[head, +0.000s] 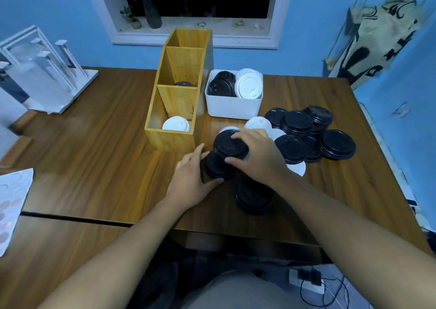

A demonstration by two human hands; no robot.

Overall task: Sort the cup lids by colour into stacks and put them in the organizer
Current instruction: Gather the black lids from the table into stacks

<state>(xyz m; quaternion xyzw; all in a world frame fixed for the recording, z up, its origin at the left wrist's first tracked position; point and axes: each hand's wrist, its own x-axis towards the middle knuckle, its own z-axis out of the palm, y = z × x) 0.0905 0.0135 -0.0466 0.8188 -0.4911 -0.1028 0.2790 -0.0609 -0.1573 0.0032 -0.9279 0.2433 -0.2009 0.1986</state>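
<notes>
Grip check: right grip [257,154] was curled round the upper black stack [230,146], left grip [190,178] clasped the lower black stack [215,170]. Lining rims up squarely before pressing down looked smartest.

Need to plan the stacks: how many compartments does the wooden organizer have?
3, in a row in the organizer. The near compartment holds white lids, the middle compartment black lids; the far compartment shows none, though its floor is hidden.

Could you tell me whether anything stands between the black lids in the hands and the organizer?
Nothing visible does. The right hand grips a black stack beside the organizer, whose top is open; only its own side wall lies between.
</notes>
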